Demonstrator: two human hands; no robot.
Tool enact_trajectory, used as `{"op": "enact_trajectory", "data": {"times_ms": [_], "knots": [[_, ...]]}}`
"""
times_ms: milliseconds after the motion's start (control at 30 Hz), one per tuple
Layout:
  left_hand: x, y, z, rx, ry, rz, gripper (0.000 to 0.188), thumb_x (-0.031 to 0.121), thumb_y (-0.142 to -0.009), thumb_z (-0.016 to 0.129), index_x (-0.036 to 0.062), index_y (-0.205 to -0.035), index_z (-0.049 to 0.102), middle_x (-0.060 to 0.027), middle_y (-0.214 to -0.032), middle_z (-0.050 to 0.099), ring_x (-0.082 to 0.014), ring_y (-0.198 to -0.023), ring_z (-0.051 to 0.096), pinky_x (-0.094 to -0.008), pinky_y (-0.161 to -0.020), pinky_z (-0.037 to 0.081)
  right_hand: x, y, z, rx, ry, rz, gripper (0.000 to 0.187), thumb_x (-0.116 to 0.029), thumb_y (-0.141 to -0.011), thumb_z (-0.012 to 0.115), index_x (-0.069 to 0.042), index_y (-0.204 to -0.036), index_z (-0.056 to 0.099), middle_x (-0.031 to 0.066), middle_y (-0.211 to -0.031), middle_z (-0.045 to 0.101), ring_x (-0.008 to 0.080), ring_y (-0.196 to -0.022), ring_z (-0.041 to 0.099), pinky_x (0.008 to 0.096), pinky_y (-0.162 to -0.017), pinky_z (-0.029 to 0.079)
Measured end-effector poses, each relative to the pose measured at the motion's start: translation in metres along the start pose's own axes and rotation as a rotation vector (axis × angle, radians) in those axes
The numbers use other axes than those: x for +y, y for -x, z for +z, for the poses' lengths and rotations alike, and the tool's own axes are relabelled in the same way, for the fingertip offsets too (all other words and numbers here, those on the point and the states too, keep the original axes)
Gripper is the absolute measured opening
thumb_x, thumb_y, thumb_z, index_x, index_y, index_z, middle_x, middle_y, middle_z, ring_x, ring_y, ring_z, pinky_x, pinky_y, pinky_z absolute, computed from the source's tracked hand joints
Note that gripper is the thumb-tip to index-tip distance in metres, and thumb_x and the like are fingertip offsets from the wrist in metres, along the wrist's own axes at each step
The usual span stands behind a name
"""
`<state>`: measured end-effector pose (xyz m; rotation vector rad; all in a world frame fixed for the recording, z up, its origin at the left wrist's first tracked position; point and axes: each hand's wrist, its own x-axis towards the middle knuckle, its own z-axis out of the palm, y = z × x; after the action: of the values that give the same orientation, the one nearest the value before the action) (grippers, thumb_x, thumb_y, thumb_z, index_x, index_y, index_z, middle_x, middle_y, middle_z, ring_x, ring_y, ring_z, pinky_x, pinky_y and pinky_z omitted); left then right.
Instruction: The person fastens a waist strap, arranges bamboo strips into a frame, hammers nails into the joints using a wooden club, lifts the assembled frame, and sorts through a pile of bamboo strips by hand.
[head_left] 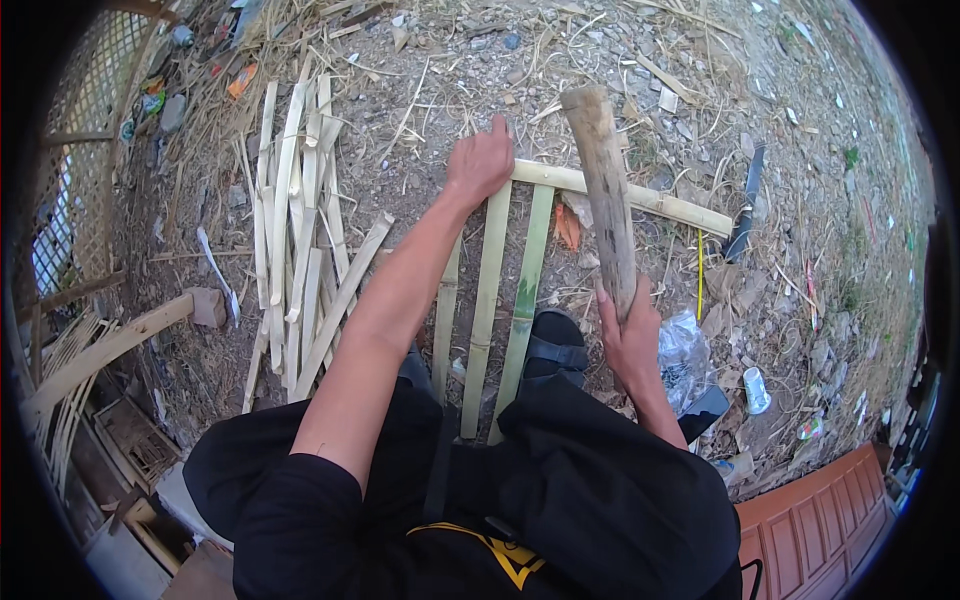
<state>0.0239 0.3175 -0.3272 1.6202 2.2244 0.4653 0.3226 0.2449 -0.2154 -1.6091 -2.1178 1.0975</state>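
Note:
A thick wooden club [606, 185] slants upward from my right hand [632, 338], whose fingers are wrapped round its lower end. My left hand [480, 165] is closed at the left end of a pale bamboo crosspiece [680, 208] and covers the joint there. Several bamboo slats run from that crosspiece back toward my legs. The middle slat [484, 320] is pale, and the right-hand slat [527, 300] has a green stretch. Another slat [446, 315] lies partly behind my left forearm. The club's shaft passes above the crosspiece and hides part of it.
A pile of split bamboo strips [295, 230] lies to the left. Right of the crosspiece are a dark blade [745, 205] and a thin yellow stick [700, 272]. A clear plastic bag [683, 362], a phone-like dark slab [704, 412] and a white cup [756, 390] lie nearer me.

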Motion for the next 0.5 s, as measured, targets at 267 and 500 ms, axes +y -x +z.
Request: {"op": "enact_trajectory", "data": {"times_ms": [267, 500], "knots": [[0.009, -0.008, 0.001, 0.008, 0.024, -0.008, 0.024, 0.025, -0.102, 0.042, 0.0023, -0.107, 0.045, -0.029, -0.071, 0.066, -0.0501, -0.068, 0.066, -0.0608, -0.067, 0.052, 0.036, 0.003, 0.016, -0.043, 0.141, 0.057, 0.037, -0.026, -0.095, 0.068, -0.001, -0.116, 0.05, 0.0296, -0.085, 0.067, 0.0509, -0.078, 0.066, 0.0538, -0.065, 0.051], [0.0, -0.007, 0.001, 0.016, 0.031, -0.045, 0.025, 0.029, -0.104, 0.041, 0.0052, -0.109, 0.043, -0.028, -0.071, 0.066, -0.051, -0.069, 0.065, -0.0629, -0.067, 0.049, -0.017, 0.011, -0.011, 0.208, -0.271, -0.257, 0.032, -0.024, -0.096, 0.065, 0.001, -0.111, 0.052, 0.0285, -0.081, 0.065, 0.0514, -0.074, 0.064, 0.05, -0.063, 0.049]]}}
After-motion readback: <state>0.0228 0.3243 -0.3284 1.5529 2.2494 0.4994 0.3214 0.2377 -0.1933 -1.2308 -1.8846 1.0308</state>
